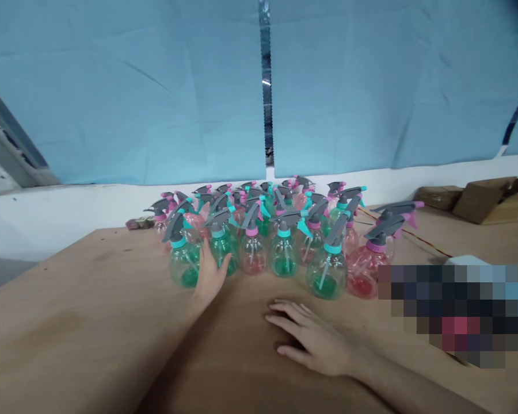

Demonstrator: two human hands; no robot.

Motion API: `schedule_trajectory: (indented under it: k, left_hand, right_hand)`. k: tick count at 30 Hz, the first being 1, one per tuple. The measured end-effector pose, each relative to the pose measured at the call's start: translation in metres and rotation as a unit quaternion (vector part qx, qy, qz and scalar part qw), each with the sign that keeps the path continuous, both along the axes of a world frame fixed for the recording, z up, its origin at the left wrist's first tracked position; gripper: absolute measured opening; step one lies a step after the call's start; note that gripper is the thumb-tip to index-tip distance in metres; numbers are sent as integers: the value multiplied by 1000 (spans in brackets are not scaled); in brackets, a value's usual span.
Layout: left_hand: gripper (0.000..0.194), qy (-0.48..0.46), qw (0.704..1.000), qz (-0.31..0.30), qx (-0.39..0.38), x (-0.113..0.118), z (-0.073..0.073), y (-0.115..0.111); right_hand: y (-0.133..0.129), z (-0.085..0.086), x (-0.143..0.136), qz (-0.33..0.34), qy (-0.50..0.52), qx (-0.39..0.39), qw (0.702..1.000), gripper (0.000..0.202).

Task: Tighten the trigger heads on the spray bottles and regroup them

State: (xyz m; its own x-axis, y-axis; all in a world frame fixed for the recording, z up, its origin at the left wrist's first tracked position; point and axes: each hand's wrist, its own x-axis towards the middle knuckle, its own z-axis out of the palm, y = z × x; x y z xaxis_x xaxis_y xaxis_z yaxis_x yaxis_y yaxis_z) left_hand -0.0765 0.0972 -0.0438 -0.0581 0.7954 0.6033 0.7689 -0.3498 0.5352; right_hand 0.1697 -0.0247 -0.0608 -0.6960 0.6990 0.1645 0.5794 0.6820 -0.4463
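A tight cluster of round clear spray bottles with grey trigger heads stands upright on the wooden table, some tinted green and some pink. My left hand (210, 270) reaches between a green spray bottle (183, 265) at the front left and another green spray bottle (218, 244). Its fingers point up and its thumb is spread across the front of the second bottle; whether it touches is unclear. My right hand (313, 339) lies low over the table, palm down, fingers spread and holding nothing. Ahead of it are a green-bottomed spray bottle (327, 276) and a pink spray bottle (365, 270).
Cardboard boxes (486, 201) sit at the back right of the table (90, 310). A thin cable (427, 241) runs behind a blurred-out patch at right. A small bundle (140, 223) lies at the back left. Blue sheeting (155, 86) covers the wall behind.
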Motion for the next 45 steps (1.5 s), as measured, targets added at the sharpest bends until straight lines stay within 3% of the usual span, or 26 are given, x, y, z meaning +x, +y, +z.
schedule_trajectory:
  k: [4, 6, 9, 13, 15, 45]
  left_hand:
    - [70, 47, 992, -19, 117, 11, 4, -24]
    - [61, 126, 978, -100, 135, 21, 2, -46]
    - [54, 267, 932, -246, -11, 35, -6, -77]
    - [61, 345, 873, -308, -154, 45, -18, -94]
    - [60, 360, 860, -315, -177, 46, -20, -94]
    - [56, 352, 865, -310, -180, 47, -17, -92]
  right_hand:
    - [4, -6, 1, -47, -21, 23, 998, 48]
    - [7, -11, 2, -84, -31, 34, 995, 51]
    - [8, -19, 2, -125, -46, 53, 990, 55]
    - [7, -20, 2, -151, -70, 74, 983, 54]
    - [7, -19, 2, -139, -73, 80, 984, 52]
    - [12, -18, 9, -123, -46, 72, 989, 49]
